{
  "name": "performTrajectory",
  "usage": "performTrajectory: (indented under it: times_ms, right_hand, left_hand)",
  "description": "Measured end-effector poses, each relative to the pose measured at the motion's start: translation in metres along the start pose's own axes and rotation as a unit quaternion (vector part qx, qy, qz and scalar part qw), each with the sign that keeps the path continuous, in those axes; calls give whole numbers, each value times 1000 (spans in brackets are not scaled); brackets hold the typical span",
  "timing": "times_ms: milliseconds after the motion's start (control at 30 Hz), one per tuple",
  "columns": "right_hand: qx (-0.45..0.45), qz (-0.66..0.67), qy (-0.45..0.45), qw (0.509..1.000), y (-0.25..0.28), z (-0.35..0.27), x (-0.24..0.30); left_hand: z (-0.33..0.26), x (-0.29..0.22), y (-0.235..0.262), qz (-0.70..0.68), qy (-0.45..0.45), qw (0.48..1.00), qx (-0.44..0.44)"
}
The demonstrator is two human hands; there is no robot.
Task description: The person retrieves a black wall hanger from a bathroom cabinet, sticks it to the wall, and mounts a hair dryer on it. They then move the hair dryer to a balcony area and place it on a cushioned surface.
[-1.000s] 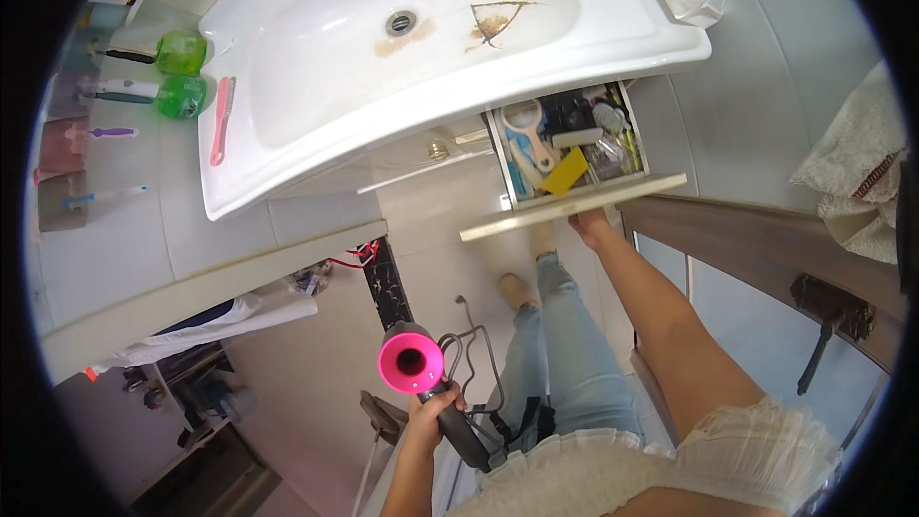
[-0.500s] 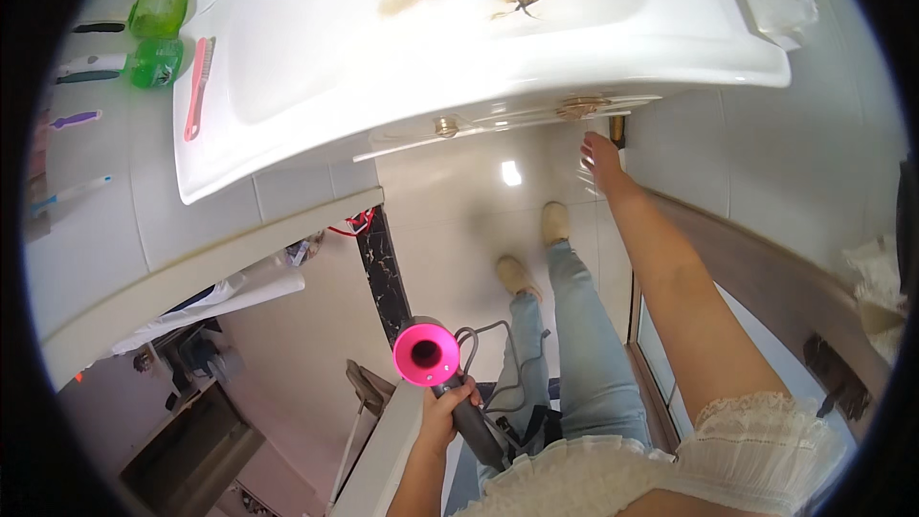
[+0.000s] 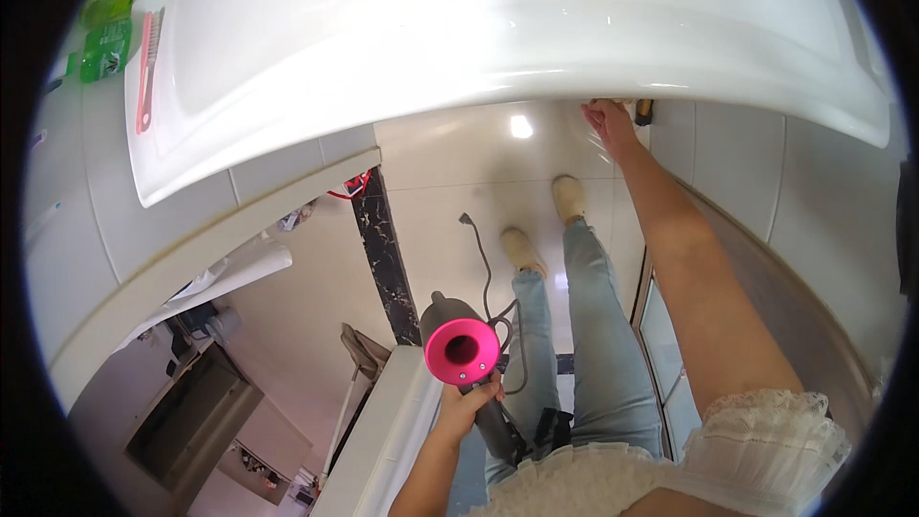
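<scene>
Hair dryer (image 3: 461, 375): dark grey, magenta-rimmed round mouth. Left hand (image 3: 471, 398) curled about its handle (image 3: 496, 433). Right hand (image 3: 610, 124) far, by washbasin (image 3: 383, 57); grip unclear.

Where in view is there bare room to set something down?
The floor looks bare between the sink and the slippers, and between plug and black strip. It's crowded around the dryer, with the left hand and looping cord.
</scene>
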State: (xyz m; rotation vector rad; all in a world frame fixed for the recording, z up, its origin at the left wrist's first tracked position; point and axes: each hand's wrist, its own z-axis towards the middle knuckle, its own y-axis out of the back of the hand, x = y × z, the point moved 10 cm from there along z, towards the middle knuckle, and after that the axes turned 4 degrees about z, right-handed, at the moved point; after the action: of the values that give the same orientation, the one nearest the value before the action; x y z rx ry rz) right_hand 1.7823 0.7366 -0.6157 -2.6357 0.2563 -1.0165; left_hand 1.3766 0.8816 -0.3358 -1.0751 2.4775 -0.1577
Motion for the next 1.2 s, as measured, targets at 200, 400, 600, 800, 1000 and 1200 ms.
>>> performTrajectory:
  times_ms: [200, 400, 600, 800, 1000, 1200]
  right_hand:
    - [-13, -58, -64, 996, 27, -36, -28]
    - [-54, -66, -167, 982, 48, -107, -70]
    - [-72, -114, -219, 966, 57, -171, -67]
    - [-140, -172, -96, 970, 40, -191, -1]
    - [-91, -261, -36, 960, 12, -151, 56]
    - [-86, -211, 3, 974, -40, -118, 99]
  left_hand:
    - [-4, -1, 5, 9, -3, 1000, 8]
    - [-7, -5, 11, 29, -25, 999, 12]
    - [-12, -10, 18, 26, -8, 1000, 3]
    - [-13, -11, 26, 22, -27, 999, 7]
    - [-12, -1, 40, 29, -21, 999, 3]
    - [-15, 8, 57, 19, -22, 999, -18]
